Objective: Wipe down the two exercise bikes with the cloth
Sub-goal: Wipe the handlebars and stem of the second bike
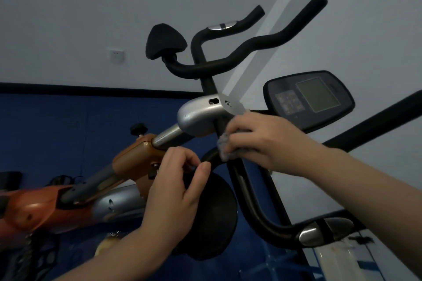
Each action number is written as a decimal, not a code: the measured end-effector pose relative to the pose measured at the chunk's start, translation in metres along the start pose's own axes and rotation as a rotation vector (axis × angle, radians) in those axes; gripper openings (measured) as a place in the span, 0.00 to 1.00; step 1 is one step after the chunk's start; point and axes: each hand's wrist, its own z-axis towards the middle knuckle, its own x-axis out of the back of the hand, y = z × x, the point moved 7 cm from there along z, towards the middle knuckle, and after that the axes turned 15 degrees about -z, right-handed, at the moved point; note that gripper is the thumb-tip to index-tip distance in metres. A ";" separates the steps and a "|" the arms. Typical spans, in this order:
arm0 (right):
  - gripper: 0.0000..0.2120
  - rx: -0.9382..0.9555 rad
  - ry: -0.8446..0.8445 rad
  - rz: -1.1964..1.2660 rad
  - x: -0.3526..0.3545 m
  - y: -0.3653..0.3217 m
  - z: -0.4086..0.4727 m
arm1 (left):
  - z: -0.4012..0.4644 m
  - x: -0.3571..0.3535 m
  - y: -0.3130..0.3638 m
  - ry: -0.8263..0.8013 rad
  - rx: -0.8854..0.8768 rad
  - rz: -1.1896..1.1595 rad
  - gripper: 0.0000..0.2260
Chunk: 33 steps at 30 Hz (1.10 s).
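Observation:
My right hand point(258, 139) grips a small grey cloth point(225, 146) and presses it against the black handlebar tube point(251, 203) of the near exercise bike, just below its silver clamp housing point(198, 116). My left hand point(180, 191) holds the rim of a round black pad point(217, 219) on the same handlebar, thumb and fingers curled over its top edge. The bike's console point(310, 100) sits behind my right hand. An orange bike frame point(75, 198) stretches away to the left.
Upper black handlebars point(251, 43) and a second black pad point(164, 41) rise against the white wall. A black adjustment knob point(138, 129) sticks up from the orange post. A wall socket point(116, 56) is at left. Blue flooring lies below.

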 end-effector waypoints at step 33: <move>0.02 -1.182 0.244 -0.172 0.043 0.058 -0.140 | 0.087 -0.096 0.043 -0.667 -0.157 0.178 0.05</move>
